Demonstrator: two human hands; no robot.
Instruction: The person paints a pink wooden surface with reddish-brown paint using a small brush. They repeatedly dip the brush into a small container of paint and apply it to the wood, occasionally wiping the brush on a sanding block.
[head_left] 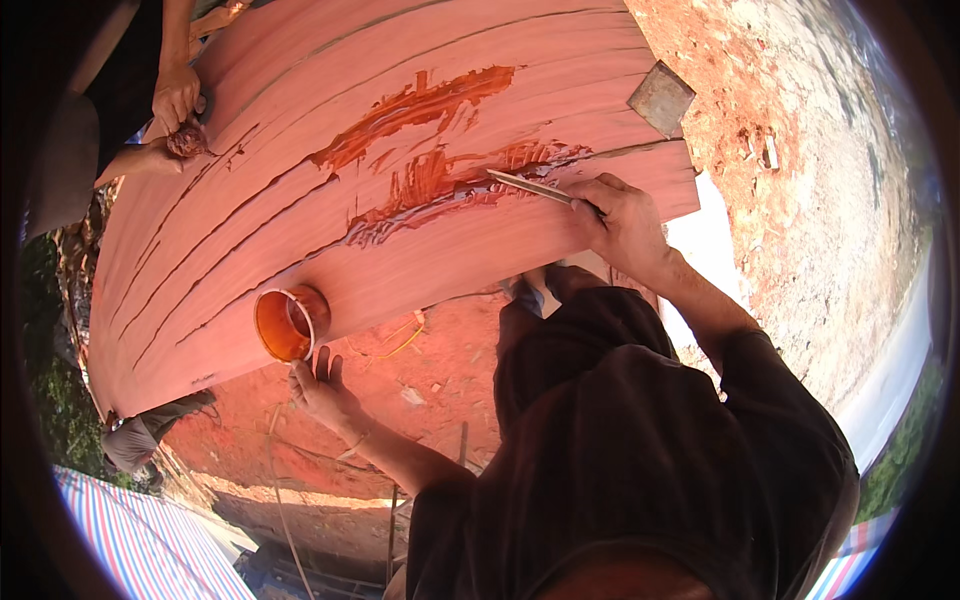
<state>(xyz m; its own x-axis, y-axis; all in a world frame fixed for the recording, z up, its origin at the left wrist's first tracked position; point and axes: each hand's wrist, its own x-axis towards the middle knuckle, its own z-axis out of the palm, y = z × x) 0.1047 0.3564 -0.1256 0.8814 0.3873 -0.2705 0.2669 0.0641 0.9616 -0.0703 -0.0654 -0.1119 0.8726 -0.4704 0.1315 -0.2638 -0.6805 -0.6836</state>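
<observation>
A large curved surface of pinkish-red planks with dark seams lies in front of me. My left hand is at its near edge, thumb and fingers closed on the lower rim of a round cup with glossy orange-brown stuff inside. My right hand grips a thin, flat-bladed scraper. The blade's tip rests at a seam smeared with wet reddish-brown paste. A second smeared band runs along a farther seam.
At the far left, a co-worker's hands hold a reddish-brown lump over the planks. A grey square plate lies at the right edge. Below are reddish ground and striped sheeting.
</observation>
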